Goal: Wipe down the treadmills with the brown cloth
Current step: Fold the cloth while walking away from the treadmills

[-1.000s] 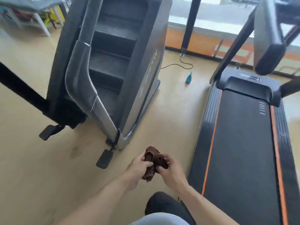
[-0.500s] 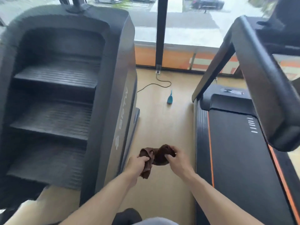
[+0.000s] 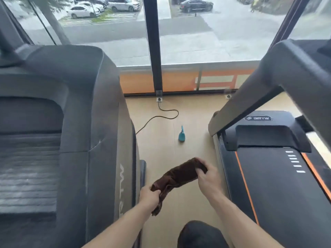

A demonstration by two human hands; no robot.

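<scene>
Head | brown cloth (image 3: 176, 176) stretched btwn hands; left hand (image 3: 149, 195) grips lower end; right hand (image 3: 206, 178) pinches upper end

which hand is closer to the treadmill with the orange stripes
Right. The right hand grips the brown cloth just beside the treadmill; the left hand holds the cloth's other end, nearer the stair machine.

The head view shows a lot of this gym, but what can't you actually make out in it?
- Treadmill: its console and the belt's near end are cut off by the right and bottom edges.
- Stair machine: its left side runs off the left edge.
- Cloth: both ends are hidden inside the left hand and right hand.
- Teal object on the floor: too small to identify.
- Cord: its lower end disappears behind the stair machine.
</scene>
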